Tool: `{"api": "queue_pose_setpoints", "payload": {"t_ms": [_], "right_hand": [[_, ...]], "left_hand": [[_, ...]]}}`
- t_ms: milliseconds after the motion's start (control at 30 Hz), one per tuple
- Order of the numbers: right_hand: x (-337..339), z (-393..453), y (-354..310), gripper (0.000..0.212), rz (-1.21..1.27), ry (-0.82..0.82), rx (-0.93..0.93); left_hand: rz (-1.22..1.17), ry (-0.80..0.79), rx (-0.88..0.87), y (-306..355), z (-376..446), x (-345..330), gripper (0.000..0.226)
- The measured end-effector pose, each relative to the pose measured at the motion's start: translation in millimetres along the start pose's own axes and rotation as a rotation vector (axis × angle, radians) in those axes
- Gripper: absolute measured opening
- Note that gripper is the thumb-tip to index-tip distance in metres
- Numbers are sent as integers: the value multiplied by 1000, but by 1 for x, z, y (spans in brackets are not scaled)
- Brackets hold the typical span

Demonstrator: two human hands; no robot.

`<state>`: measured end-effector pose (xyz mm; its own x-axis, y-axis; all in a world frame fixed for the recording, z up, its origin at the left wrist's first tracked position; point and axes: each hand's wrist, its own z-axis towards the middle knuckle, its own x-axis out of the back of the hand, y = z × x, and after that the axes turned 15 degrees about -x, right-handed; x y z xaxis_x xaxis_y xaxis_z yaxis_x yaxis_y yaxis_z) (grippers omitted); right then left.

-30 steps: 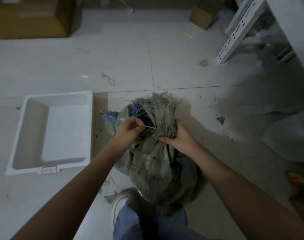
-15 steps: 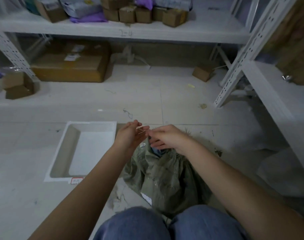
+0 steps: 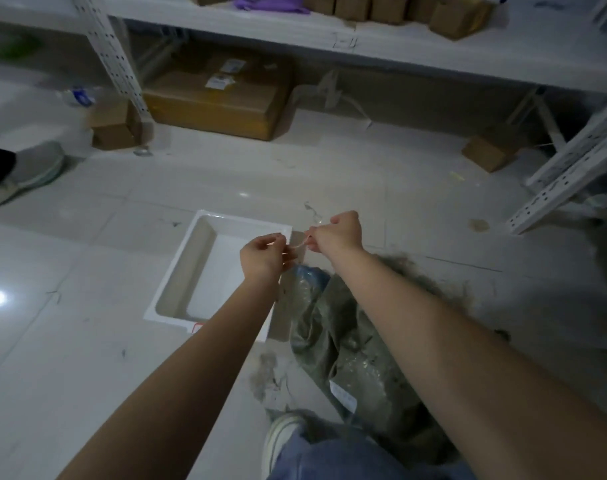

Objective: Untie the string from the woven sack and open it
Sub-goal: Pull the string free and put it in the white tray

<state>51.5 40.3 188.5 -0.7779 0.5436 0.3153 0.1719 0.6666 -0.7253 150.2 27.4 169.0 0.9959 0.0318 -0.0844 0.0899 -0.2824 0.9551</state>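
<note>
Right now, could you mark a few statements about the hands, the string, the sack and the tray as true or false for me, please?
1. Both hands pinch the string between them, above the floor. True: left hand, right hand.
2. The woven sack lies in the white tray. False: it sits on the floor, right of the white tray.
3. The white tray holds small boxes. False: it looks empty.
4. A large cardboard box sits under the shelf. True.
5. The right hand grips the sack's neck. False: it holds only string.
</note>
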Motion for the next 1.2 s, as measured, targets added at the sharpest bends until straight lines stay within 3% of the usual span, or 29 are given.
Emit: {"api": "queue_pose_setpoints", "payload": {"t_ms": [133, 367, 667, 867, 1000, 1067, 1200], "right_hand": [[-42, 23, 32, 21, -253, -91, 57], [-108, 68, 77, 29, -474, -183, 42], [-158, 87, 109, 9, -875, -243, 200], [-173, 86, 126, 16, -992, -235, 275], [-185, 87, 134, 28, -1235, -326, 233], [-185, 87, 136, 31, -1350, -298, 326], [-174, 97, 132, 33, -1572, -147, 738]], "left_hand": [[304, -10, -57, -41, 34, 33, 25], [851, -118, -64, -105, 84, 66, 25], [1224, -259, 86, -157, 118, 91, 25], [1485, -314, 121, -175, 117, 96, 25], [1664, -366, 168, -181, 116, 102, 33], [1718, -397, 167, -183, 114, 103, 35], [1896, -437, 62, -179, 111, 101, 34]]}}
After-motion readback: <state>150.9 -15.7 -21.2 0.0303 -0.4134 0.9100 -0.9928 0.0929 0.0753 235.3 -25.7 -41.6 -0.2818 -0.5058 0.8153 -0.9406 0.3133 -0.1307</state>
